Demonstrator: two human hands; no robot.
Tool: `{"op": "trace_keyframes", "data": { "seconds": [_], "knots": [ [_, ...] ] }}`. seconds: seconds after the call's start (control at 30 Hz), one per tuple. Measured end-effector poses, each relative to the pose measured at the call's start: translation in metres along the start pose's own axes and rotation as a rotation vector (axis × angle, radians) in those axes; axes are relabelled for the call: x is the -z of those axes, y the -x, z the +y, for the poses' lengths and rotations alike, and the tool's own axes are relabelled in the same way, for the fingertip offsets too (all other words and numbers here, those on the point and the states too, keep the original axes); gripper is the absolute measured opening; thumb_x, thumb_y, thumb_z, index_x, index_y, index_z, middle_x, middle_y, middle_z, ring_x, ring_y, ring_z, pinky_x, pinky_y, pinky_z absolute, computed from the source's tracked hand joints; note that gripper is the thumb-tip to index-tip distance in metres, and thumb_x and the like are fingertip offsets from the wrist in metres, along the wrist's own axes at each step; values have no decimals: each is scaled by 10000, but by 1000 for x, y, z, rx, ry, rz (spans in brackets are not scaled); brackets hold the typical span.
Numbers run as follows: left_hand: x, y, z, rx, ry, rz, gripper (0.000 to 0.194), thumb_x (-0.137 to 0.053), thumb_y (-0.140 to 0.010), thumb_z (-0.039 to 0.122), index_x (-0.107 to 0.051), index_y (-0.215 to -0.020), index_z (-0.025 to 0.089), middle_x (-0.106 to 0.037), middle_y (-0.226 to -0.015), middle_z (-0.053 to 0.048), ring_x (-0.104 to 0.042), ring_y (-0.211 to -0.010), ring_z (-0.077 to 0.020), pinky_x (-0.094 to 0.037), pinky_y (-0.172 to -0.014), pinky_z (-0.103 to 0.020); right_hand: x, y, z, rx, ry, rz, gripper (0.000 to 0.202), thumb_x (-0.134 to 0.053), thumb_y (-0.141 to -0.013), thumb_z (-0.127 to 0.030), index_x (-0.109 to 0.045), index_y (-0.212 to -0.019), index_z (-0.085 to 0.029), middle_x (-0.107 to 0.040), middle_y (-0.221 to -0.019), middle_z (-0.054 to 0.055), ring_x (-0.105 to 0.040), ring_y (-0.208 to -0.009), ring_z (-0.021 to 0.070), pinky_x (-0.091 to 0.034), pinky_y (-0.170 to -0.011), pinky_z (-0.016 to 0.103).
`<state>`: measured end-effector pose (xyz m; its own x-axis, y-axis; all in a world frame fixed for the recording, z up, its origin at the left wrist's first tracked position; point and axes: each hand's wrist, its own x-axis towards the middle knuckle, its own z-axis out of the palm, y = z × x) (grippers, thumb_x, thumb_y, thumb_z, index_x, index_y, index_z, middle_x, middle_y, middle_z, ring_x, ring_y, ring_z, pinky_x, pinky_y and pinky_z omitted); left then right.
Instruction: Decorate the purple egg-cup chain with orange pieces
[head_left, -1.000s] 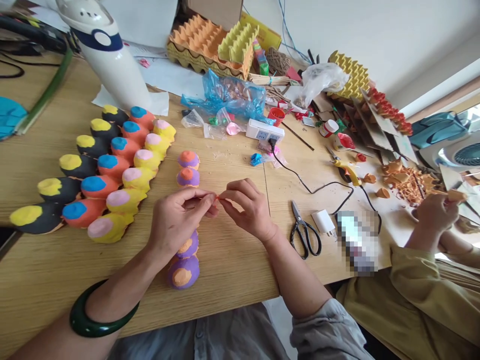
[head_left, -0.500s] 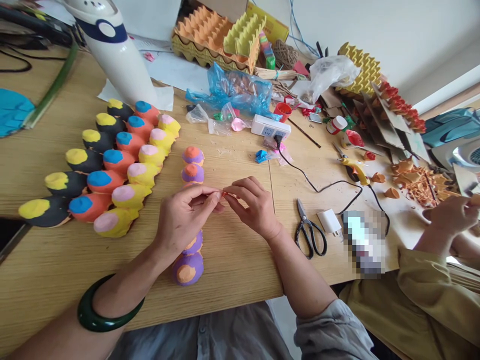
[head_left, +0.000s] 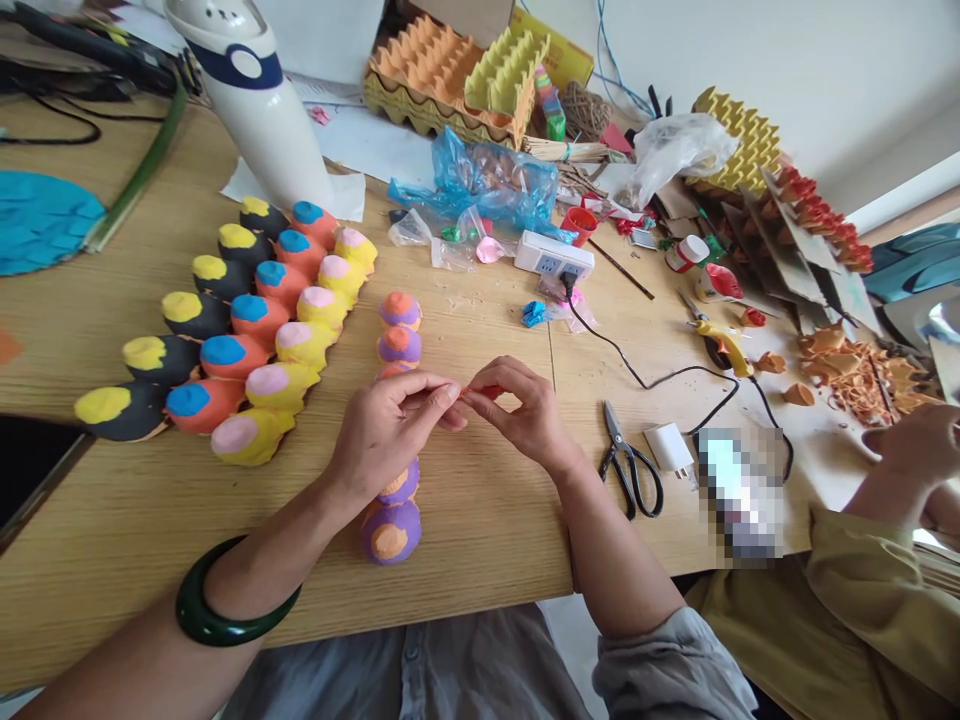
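My left hand (head_left: 394,430) and my right hand (head_left: 525,410) meet fingertip to fingertip above the table. Both pinch a small orange-red piece of what looks like modelling clay (head_left: 466,391), mostly hidden by the fingers. Beneath them runs a strip of purple bumps (head_left: 391,548) with orange tops, like one row of a painted egg carton; my left hand hides its middle. To the left stand three joined rows of bumps: black with yellow tops (head_left: 191,322), orange with blue tops (head_left: 255,328), and yellow with pink tops (head_left: 306,350). A dark green bangle (head_left: 217,625) circles my left forearm.
Black-handled scissors (head_left: 628,470), a white charger (head_left: 667,448) and a blurred-out phone-like thing (head_left: 739,495) lie right. A power strip (head_left: 553,258), blue plastic bag (head_left: 487,180), white bottle (head_left: 262,120) and egg trays (head_left: 427,70) stand behind. A co-worker's hand (head_left: 919,450) is at far right.
The view has swung slightly left, so the table things sit further right in the picture. My hands stay pinched together, with a little more orange-red showing at the right fingers.
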<state>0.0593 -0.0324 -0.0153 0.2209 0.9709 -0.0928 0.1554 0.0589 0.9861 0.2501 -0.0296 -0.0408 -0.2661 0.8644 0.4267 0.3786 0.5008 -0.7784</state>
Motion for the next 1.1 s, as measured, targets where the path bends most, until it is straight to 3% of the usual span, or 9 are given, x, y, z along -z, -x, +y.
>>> {"op": "trace_keyframes", "data": {
  "seconds": [0.2,0.43,0.7,0.97,1.1],
  "knots": [
    [1,0,-1,20,12,-24,267,-681,-908,500,-777,-886,252,-793,-756,-34,-766,-693,-235,-625,-700,-350,-2,0,1,-229,-246,-43,375,-708,-928,-529,-676,-846,-165,-674,-805,18,-642,-719,123,-568,-664,268],
    [0,1,1,0,11,10,227,-697,-907,460,-770,-879,246,-805,-791,-20,-767,-717,-217,-627,-731,-336,10,-2,-1,-357,-435,-168,359,-767,-883,-513,-711,-954,-165,-700,-933,42,-675,-834,144,-611,-785,310],
    [0,1,5,-1,-31,-33,231,-668,-916,442,-769,-875,238,-783,-721,-29,-759,-675,-235,-618,-613,-340,3,-1,-2,-437,-490,-86,398,-819,-812,-556,-679,-824,-184,-658,-791,1,-652,-723,135,-582,-713,297],
    [1,-1,-2,-36,71,5,257,-710,-894,489,-769,-868,240,-815,-811,-43,-770,-690,-235,-655,-716,-375,10,-5,-7,-496,-592,-143,372,-787,-858,-528,-715,-900,-166,-708,-879,30,-701,-788,156,-604,-773,325],
    [-1,-1,-3,-61,48,-17,258,-690,-904,477,-767,-852,237,-816,-819,-40,-773,-695,-232,-655,-687,-349,0,-5,-9,-532,-506,-51,446,-866,-742,-568,-660,-795,-175,-651,-746,-9,-610,-656,113,-539,-631,264]
  ]
}}
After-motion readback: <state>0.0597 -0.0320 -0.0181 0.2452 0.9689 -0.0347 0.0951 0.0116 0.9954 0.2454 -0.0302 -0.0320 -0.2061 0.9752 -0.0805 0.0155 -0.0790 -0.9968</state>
